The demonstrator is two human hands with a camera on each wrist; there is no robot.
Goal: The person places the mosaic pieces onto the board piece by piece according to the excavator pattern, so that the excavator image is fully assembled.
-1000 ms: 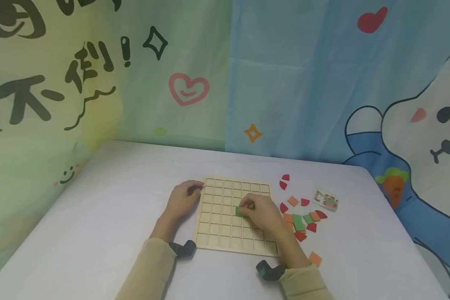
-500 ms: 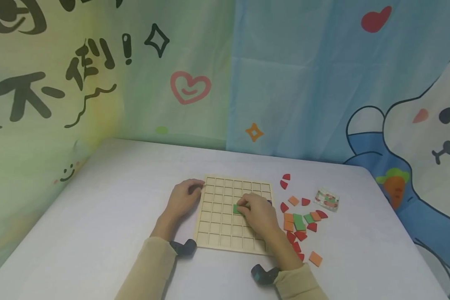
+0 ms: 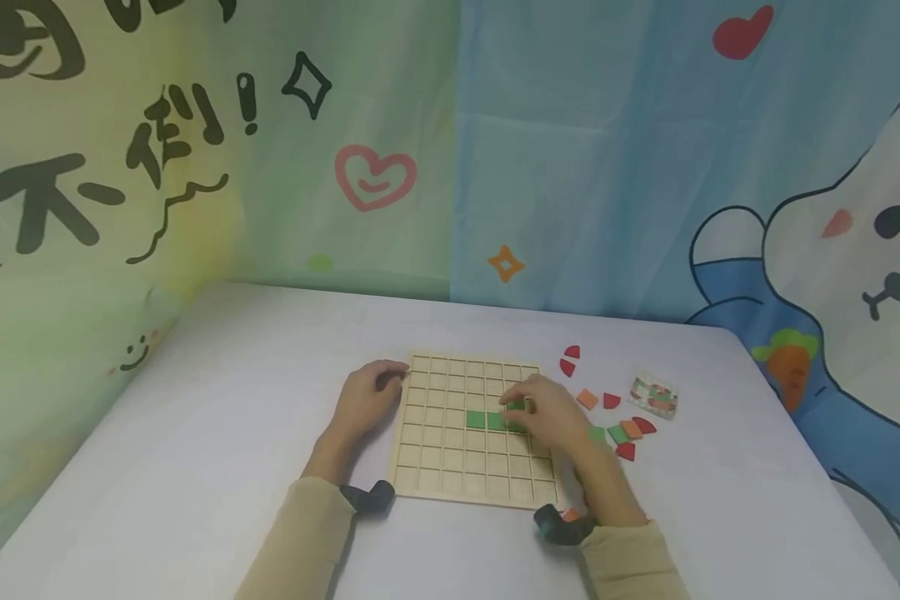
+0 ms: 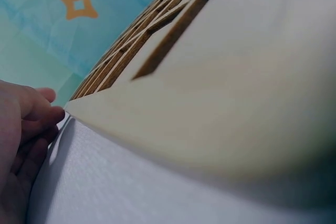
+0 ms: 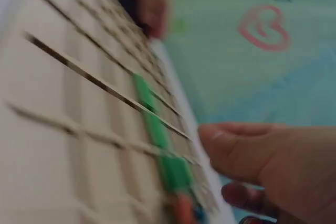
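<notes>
My left hand [image 3: 370, 398] rests on the table at the left edge of a pale wooden grid board [image 3: 435, 454], its fingertips touching the board's far-left corner, also seen in the left wrist view. My right hand [image 3: 551, 412] hovers over the right part of the board, thumb and fingers apart, with nothing between them in the right wrist view. Just left of and below its fingers lie green square tiles [image 3: 476, 419] in a row of cells. Another green tile [image 3: 516, 406] shows behind the fingers. In the right wrist view an orange piece [image 5: 184, 208] appears beyond the green ones, blurred.
Right of the board lie loose red quarter-round pieces [image 3: 611, 401], orange squares [image 3: 587, 399] and green tiles [image 3: 617, 434], some hidden by the right forearm. A small patterned card or packet [image 3: 654, 395] lies farther right. A printed cloth backdrop [image 3: 555, 167] stands behind the table.
My right hand has let go of a green tile in the row and moved right and slightly back, uncovering more green tiles. The left hand has stayed at the board's edge.
</notes>
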